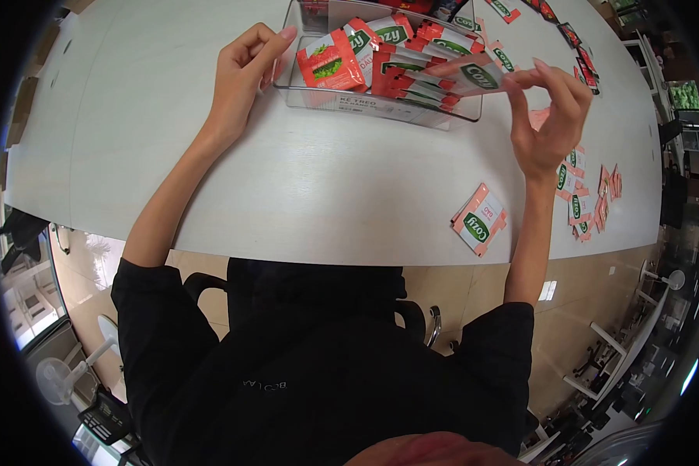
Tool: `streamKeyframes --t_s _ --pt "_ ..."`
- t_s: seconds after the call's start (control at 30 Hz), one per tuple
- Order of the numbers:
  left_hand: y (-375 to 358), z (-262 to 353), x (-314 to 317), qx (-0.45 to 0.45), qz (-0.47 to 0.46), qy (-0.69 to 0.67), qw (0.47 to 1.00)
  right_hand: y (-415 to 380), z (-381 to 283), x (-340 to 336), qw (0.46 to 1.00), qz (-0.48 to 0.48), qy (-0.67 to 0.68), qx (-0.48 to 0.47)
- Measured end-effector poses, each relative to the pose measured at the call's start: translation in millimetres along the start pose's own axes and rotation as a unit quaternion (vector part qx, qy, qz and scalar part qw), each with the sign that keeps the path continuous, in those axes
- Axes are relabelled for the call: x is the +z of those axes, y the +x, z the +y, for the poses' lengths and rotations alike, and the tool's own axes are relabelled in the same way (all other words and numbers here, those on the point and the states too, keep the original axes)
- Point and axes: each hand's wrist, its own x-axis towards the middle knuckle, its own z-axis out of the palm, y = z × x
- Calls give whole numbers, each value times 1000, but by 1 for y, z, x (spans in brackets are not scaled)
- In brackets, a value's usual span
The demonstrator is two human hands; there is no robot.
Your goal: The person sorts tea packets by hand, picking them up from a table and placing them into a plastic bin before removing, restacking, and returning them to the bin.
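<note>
A clear plastic box [396,115] stands at the top middle of the table and holds several red and pink Cozy sachets [332,64]. My left hand [243,70] pinches the left wall of this box. At its right end, my right hand [550,116] grips the edge of a pink Cozy sachet [474,75] between thumb and fingers. That sachet hangs over the box's right part and looks blurred. A small stack of Cozy sachets [480,220] lies on the table to the left of my right forearm.
The white table [311,186] has its near edge in front of my body. More Cozy sachets [579,206] lie scattered to the right of my right forearm. A row of dark red packets [585,58] lies at the upper right.
</note>
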Motion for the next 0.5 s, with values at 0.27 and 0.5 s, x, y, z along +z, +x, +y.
streamKeyframes --t_s 0.27,0.5 --pt "-1 -3 3 34 -17 -17 999 10 -3 7 987 145 61 35" --pt "0 -4 2 39 -38 -22 998 86 -49 67 996 18 59 60"
